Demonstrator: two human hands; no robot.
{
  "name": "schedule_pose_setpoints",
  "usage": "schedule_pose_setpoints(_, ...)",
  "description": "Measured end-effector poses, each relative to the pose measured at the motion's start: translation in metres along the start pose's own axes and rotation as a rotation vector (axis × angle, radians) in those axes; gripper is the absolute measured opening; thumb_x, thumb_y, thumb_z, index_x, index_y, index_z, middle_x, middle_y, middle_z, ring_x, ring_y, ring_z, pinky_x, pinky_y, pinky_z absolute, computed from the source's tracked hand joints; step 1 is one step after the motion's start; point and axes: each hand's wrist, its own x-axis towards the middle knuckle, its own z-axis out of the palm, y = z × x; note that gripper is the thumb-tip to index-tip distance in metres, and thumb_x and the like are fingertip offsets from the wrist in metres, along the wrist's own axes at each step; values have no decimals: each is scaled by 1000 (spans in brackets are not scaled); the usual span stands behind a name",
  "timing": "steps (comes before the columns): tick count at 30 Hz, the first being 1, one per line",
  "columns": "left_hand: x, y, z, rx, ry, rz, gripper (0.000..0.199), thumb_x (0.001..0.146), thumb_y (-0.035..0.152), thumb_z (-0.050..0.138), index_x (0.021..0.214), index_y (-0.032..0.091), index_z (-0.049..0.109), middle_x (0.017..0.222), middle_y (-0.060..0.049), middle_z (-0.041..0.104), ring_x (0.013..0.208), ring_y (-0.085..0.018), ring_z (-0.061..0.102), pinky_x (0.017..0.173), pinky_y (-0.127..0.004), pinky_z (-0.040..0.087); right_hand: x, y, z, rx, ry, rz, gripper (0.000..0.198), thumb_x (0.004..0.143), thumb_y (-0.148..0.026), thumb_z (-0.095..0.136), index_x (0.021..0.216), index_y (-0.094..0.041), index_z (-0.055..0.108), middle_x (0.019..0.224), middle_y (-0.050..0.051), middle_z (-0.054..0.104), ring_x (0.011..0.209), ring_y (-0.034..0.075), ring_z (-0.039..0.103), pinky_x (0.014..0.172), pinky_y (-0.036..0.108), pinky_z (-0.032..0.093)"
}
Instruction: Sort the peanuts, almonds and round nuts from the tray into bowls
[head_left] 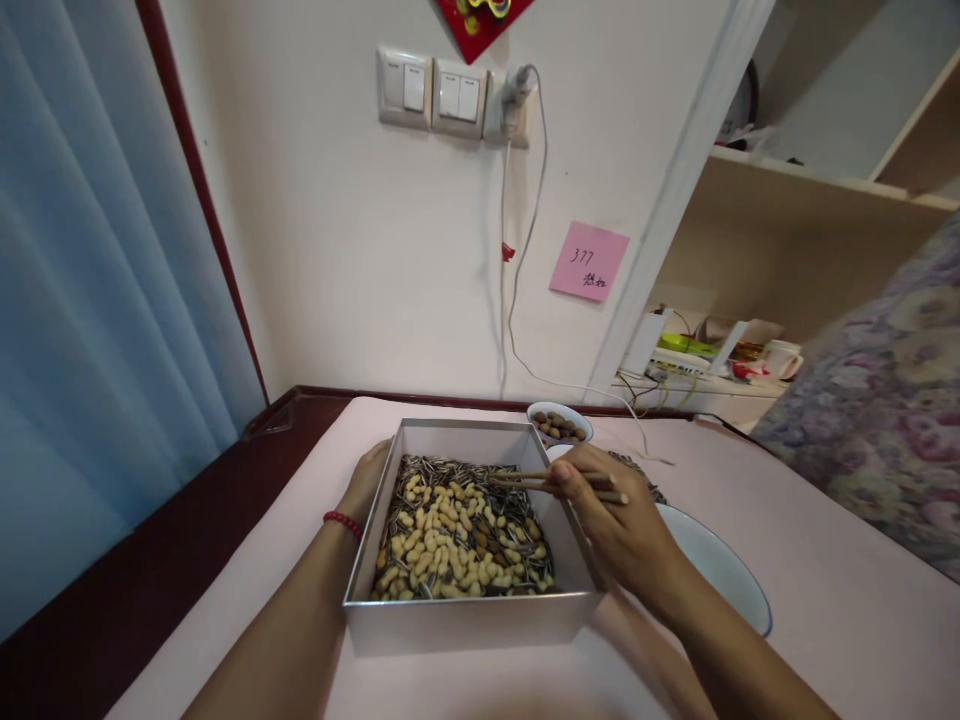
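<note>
A silvery square box (472,622) holds peanuts in their shells (442,540), striped sunflower seeds (457,472) and a few brown nuts (489,545). My left hand (370,478), with a red bead bracelet at the wrist, rests against the box's outer left wall. Its fingers are hidden behind that wall. Over the right rim, my right hand (611,505) is closed round a pair of wooden chopsticks (540,480). Their tips reach into the sunflower seeds near the far right of the box. Whether the tips pinch anything is too small to tell.
Behind the box's right corner stands a bowl of brown nuts (559,425). A white plate (720,570) lies under my right forearm, and sunflower seeds (637,470) show partly behind my hand. A white cable (577,384) runs from the wall socket onto the pink-covered table (817,600).
</note>
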Motion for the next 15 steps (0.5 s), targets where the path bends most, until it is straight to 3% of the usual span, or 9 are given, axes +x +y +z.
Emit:
schedule_pose_setpoints(7,-2,-2,2,-15,-46,-17,15,64,31,65,69,17,69,67,-4,73,79,-24,69,72,-29,54,8,6,16,-21,-55,-49,36,99,-42,44,74,-20,60,73,1,58,70,15,54,66,30,41)
schedule_pose_setpoints(12,-9,4,4,-42,-57,-56,9,69,24,63,71,17,68,63,-2,72,59,-18,64,66,-27,53,10,7,21,-26,-59,-67,35,98,-41,45,73,-21,58,71,1,56,68,14,52,65,29,40)
schedule_pose_setpoints(15,-10,5,5,-42,-31,-77,9,72,24,62,71,18,67,62,-1,70,61,-19,65,66,-28,53,10,7,20,-25,-60,-61,35,98,-42,45,74,-21,58,72,1,57,69,15,53,66,29,41)
